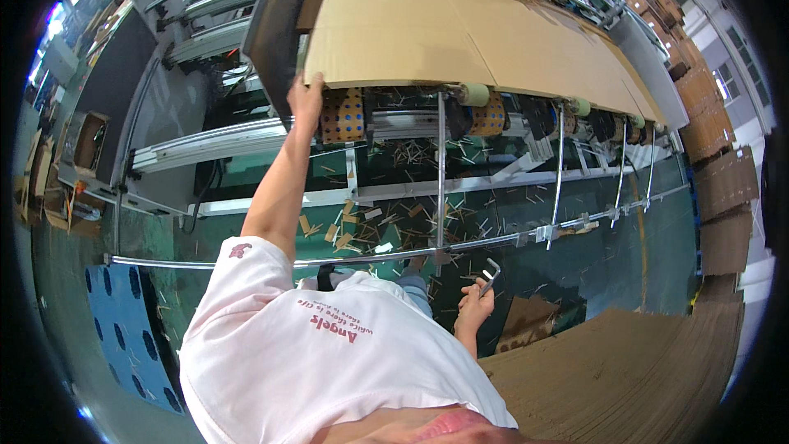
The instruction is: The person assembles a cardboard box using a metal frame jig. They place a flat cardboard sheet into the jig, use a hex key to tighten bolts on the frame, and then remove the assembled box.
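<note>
A flat sheet of corrugated cardboard point(394, 31) with crease lines lies across the feed end of a machine. My left hand point(305, 98) grips its near left corner, beside a dark upright side plate point(274, 31). Lower down and to the right, my right hand point(474, 308) holds L-shaped hex keys point(491, 274), their bent ends pointing up. That hand is apart from the machine, beyond a horizontal chrome rail point(370, 257). Under the sheet's near edge are perforated feed belts point(343, 116) and pale rollers point(474, 95).
Thin chrome rods point(441, 179) run from the machine to the rail at waist height. Cardboard scraps point(345, 234) litter the green floor. A large cardboard stack point(616, 376) stands at lower right, more stacks point(727, 197) along the right. A blue pallet point(129, 333) lies at left.
</note>
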A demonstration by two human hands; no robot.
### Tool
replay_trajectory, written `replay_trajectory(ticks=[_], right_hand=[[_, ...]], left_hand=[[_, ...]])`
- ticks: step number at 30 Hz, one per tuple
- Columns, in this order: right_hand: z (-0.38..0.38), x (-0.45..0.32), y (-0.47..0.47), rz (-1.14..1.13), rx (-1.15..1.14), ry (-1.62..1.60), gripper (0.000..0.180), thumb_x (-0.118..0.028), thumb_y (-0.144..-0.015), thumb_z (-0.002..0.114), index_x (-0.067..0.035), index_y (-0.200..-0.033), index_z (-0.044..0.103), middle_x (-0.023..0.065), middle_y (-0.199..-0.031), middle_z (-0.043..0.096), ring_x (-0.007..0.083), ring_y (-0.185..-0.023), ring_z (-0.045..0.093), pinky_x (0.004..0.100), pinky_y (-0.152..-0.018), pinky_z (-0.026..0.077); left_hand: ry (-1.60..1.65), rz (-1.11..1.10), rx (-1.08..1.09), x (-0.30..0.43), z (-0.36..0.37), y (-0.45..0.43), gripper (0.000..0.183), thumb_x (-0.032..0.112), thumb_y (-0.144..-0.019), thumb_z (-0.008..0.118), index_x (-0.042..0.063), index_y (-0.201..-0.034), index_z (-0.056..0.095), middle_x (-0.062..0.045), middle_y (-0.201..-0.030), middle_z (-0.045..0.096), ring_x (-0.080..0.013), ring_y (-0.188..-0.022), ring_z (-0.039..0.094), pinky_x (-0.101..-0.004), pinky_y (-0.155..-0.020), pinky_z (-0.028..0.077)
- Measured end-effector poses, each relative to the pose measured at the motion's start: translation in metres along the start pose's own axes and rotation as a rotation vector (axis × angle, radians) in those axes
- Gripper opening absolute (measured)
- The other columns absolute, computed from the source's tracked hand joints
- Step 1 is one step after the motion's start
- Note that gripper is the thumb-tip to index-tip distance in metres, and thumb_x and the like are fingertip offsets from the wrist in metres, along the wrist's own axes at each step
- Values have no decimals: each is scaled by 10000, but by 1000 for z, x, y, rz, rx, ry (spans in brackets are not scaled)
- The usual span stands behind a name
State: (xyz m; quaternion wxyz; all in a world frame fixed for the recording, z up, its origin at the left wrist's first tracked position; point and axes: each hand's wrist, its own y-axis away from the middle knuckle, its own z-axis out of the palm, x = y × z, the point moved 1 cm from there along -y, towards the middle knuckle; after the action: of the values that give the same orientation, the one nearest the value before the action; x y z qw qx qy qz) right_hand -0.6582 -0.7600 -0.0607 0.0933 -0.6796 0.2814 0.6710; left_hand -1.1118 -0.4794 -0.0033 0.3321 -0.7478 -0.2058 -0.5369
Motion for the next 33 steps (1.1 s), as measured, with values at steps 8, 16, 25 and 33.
replay_trajectory(ticks=[8, 16, 25, 33], right_hand=[[18, -23, 2, -88, -28, 39, 160, -62, -882, 489, 7, -1024, 511, 47, -672, 561, 48, -428, 381, 185, -400, 301], [15, -17, 15, -31, 10, 86, 169, -46, -860, 488, 25, -1013, 506, 59, -689, 560, 62, -426, 395, 188, -397, 309], [58, -32, -26, -15, -134, 33, 180, -39, -862, 481, 21, -1031, 500, 62, -694, 566, 55, -419, 393, 185, -358, 271], [78, -37, -43, -31, -172, 88, 166, -59, -885, 484, 16, -1032, 498, 61, -691, 554, 55, -445, 404, 181, -397, 317]], left_hand=[[539, 61, -74, -36, -12, 43, 568, 262, -864, 564, -48, -1295, 364, -169, -1168, 526, -208, -1069, 493, -292, -920, 364], [590, -347, 70, -100, 26, 76, 580, 341, -847, 609, 11, -1279, 405, -117, -1162, 530, -200, -1020, 508, -330, -863, 408], [513, -287, -143, -99, 14, 74, 499, 306, -873, 576, 3, -1247, 445, -93, -1109, 556, -157, -983, 510, -302, -870, 393], [660, -492, -195, -91, 17, 40, 468, 269, -901, 523, 99, -1320, 405, -71, -1177, 528, -161, -1055, 476, -300, -882, 377]])
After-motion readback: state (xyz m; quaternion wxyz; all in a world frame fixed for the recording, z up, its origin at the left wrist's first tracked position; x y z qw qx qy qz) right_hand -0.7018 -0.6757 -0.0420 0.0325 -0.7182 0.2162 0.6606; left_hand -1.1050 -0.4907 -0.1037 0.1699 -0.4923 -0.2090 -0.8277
